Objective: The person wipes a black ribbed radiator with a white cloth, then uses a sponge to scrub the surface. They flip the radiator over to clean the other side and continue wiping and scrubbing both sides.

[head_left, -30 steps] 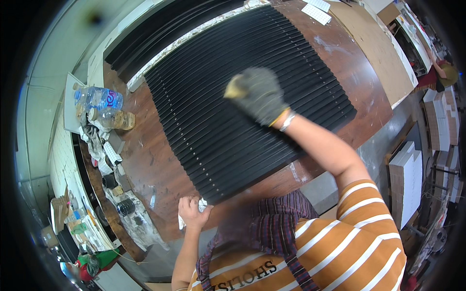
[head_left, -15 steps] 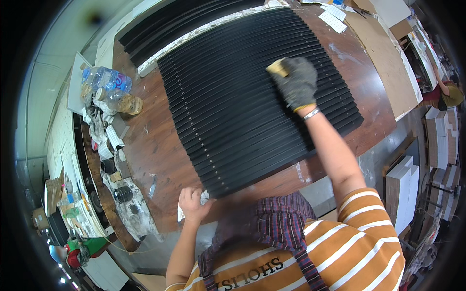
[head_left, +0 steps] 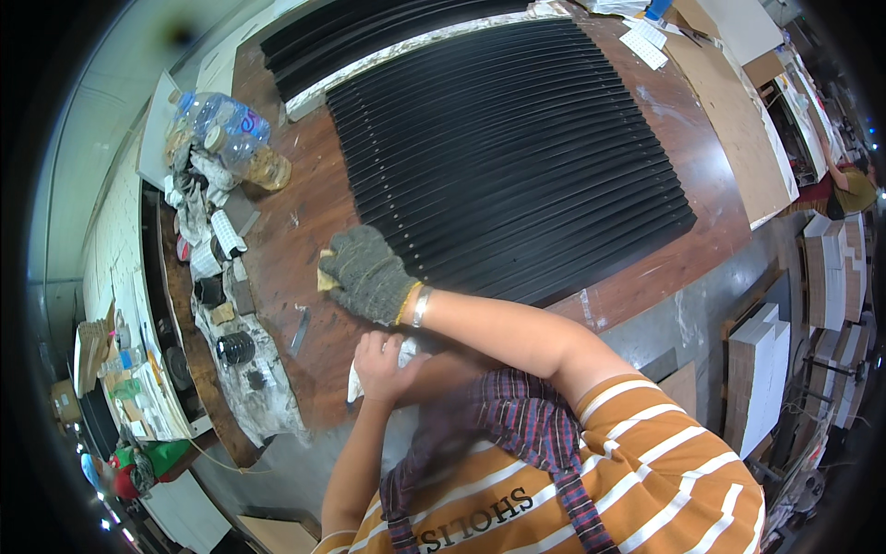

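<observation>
A large black pleated sheet [head_left: 526, 157] lies across the brown tabletop [head_left: 295, 249], a row of small light dots running down its left side. My right hand [head_left: 371, 275], in a dark grey knitted glove, is just off the sheet's lower left edge. Its fingers close on a tan sponge-like pad [head_left: 326, 273], only partly visible. Nearer to me, my bare left hand [head_left: 379, 367] rests at the table's front edge, closed on a crumpled white cloth [head_left: 408, 352]. The sheet's near left corner is hidden behind my right forearm.
More black pleated material [head_left: 369, 42] lies behind a pale strip [head_left: 415, 48]. At left are plastic bottles [head_left: 258, 162], a stained rag [head_left: 268, 406], a dark jar [head_left: 235, 347] and a thin metal strip [head_left: 300, 328]. Cardboard [head_left: 729, 129] covers the right side. Another person [head_left: 854, 189] is far right.
My right hand has swept from the sheet's upper right to beyond its lower left edge, carrying the pad. My left hand stays at the front edge with the cloth; the whole view has shifted slightly.
</observation>
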A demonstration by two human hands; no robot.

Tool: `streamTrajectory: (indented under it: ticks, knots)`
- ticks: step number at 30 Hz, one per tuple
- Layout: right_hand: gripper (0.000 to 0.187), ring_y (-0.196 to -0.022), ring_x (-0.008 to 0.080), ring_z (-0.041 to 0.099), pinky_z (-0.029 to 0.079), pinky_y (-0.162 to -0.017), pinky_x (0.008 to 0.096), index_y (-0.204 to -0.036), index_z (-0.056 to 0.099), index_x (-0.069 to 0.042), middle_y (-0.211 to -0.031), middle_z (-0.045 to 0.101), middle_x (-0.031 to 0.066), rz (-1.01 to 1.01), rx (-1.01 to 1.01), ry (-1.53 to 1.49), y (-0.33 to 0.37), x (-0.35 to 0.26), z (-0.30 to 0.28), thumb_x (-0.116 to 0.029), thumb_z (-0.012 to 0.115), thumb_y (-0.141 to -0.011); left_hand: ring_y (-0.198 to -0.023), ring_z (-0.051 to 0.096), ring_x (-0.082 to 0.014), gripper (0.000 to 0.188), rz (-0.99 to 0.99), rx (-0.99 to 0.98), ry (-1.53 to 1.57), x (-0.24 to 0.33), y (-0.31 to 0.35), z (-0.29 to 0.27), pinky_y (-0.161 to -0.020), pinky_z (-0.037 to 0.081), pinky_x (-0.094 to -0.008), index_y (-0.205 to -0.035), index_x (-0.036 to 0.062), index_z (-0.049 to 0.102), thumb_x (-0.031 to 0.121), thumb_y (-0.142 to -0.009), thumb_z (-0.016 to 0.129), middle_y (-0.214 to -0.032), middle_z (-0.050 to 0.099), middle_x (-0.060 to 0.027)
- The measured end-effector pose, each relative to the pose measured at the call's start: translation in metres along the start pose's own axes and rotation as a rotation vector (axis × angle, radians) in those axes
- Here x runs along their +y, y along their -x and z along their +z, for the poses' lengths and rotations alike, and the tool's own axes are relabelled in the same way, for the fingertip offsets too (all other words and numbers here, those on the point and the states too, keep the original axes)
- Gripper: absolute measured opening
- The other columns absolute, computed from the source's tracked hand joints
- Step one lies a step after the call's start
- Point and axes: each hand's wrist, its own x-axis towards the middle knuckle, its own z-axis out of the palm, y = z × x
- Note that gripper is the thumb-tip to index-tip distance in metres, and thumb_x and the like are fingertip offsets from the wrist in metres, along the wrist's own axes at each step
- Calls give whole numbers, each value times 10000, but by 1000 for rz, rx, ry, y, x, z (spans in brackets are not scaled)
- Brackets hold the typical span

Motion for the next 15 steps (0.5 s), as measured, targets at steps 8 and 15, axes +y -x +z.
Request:
streamTrajectory:
  ticks: [8, 15]
  knots:
    - [346, -938, 289, 619, 479, -838, 442, -1051, 731, -93, -973, 651, 98, 382, 176, 376, -32, 73, -81, -334, 778, -806, -819, 576, -320, 470, -46, -15, 36, 2, 1, -3, -687, 472, -440, -919, 95, 679, 424, -651, 882, -884, 562, -97]
    - [301, -1046, 274, 614, 489, -915, 430, -1064, 763, -134, -1063, 663, 77, 113, -25, 365, -60, 63, -64, -318, 797, -829, -848, 560, -302, 437, -64, -18, 18, 3, -1, -4, -704, 455, -425, -887, 111, 686, 479, -699, 829, -870, 549, -79]
